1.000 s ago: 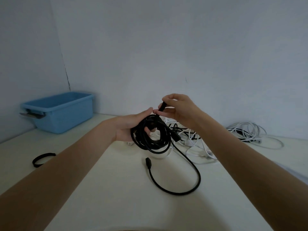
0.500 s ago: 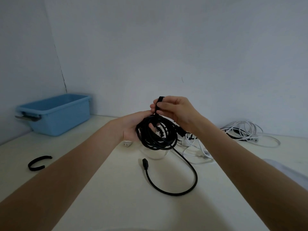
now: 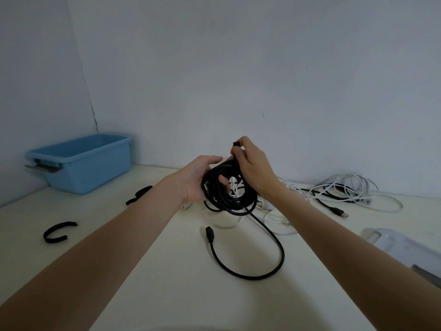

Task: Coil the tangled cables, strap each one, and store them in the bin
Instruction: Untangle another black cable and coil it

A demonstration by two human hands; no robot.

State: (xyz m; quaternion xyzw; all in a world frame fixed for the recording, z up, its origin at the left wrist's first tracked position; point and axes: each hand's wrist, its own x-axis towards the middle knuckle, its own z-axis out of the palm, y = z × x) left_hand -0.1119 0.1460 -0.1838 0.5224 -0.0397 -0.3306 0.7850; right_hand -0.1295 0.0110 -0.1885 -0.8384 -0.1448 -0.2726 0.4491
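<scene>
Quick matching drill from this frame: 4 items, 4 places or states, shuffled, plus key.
Items
1. black cable coil
2. blue bin
3. black strap
4. white cables

Places or states
A. loose heap on the table, far right
B. held in the left hand, one end pinched by the right hand
C. back left corner by the wall
D. lying curved on the table, near left

Pairs: 1-B, 2-C, 3-D, 4-A

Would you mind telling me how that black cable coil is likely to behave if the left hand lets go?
The black cable coil would probably spring loose, since only the left hand grips it and no strap binds it. Its free tail droops onto the table, so it looks floppy. It seems light.
</scene>
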